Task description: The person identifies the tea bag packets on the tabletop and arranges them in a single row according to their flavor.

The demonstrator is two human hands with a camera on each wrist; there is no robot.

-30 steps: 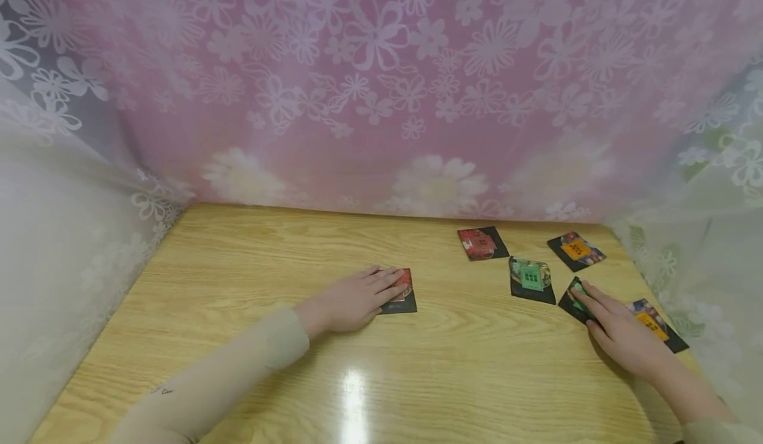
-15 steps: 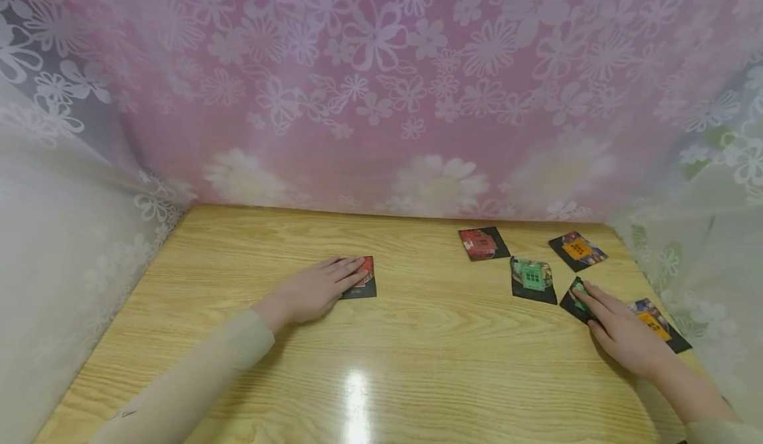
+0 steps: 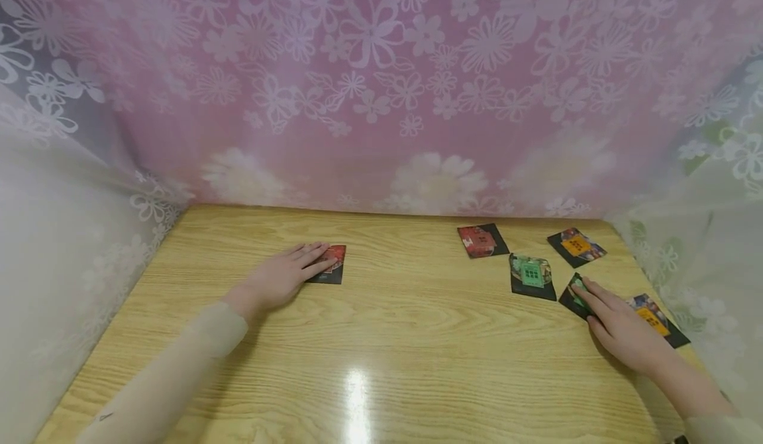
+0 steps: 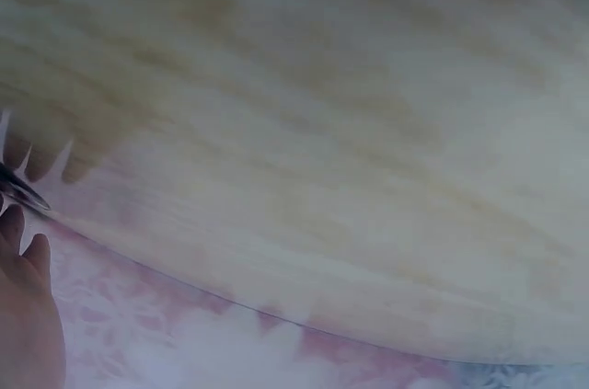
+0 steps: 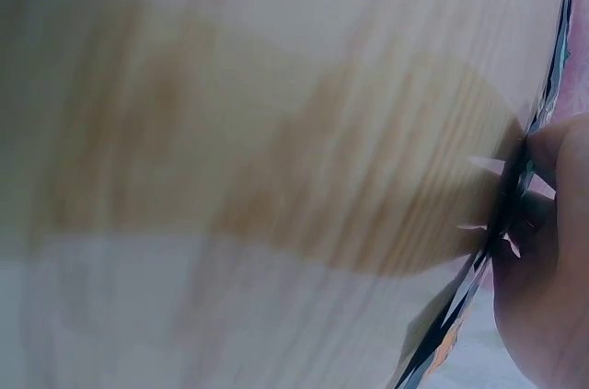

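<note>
In the head view my left hand [image 3: 275, 277] lies flat with straight fingers on a square red-and-black packet [image 3: 335, 270], left of the table's middle. Its fingers cover the packet's left part. My right hand [image 3: 630, 333] rests its extended fingers on a green-and-black packet [image 3: 571, 303] at the right, hiding part of it. Beneath the right hand's outer side an orange-and-black packet [image 3: 660, 322] is partly covered. In the left wrist view only the edge of the left hand [image 4: 26, 320] shows. The right wrist view catches the right hand [image 5: 550, 265] at its border, touching thin dark packet edges.
Further packets lie flat at the right: a green one [image 3: 532, 277], a red one [image 3: 484, 241] and an orange one [image 3: 576, 247]. Pink floral cloth [image 3: 357, 132] hangs behind the wooden table [image 3: 417, 338], with pale cloth at both sides.
My left hand has slid the red packet to the left and slightly away, from near the table's middle. The right hand and the other packets have stayed in place.
</note>
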